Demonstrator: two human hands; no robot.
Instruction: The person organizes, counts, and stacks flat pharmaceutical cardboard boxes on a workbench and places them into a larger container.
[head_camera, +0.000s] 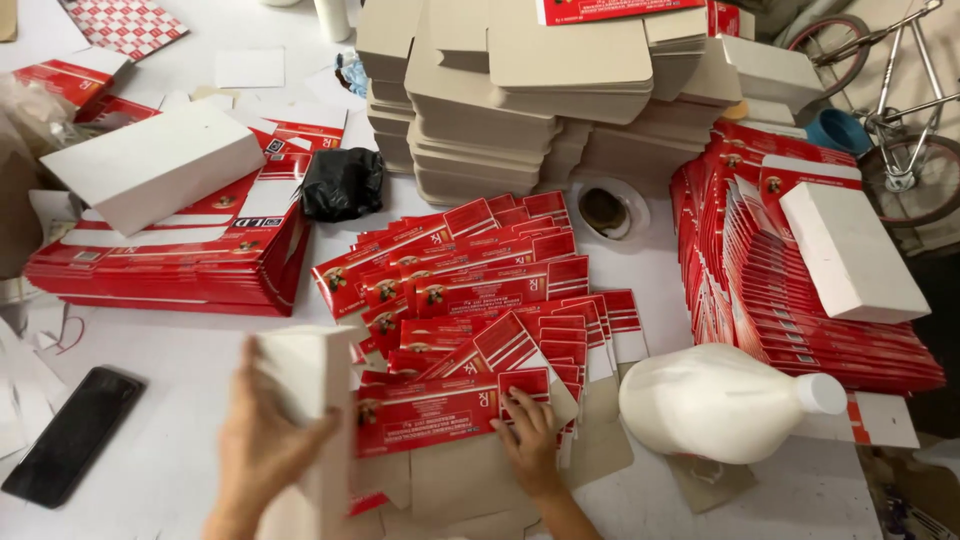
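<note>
Both hands, left (262, 440) and right (530, 445), are bare, forearms unsleeved.

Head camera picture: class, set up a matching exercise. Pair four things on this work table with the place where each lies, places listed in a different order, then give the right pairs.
Things:
1. black phone
2. white plastic jug
3. black crumpled bag
4. right hand

Places:
A. on its side at the right, cap pointing right
B. fingers on a red printed carton flat near the bottom middle
C. at the table's lower left edge
D. between the left red stack and the grey board stacks

Pairs: 1-C, 2-A, 3-D, 4-B
</note>
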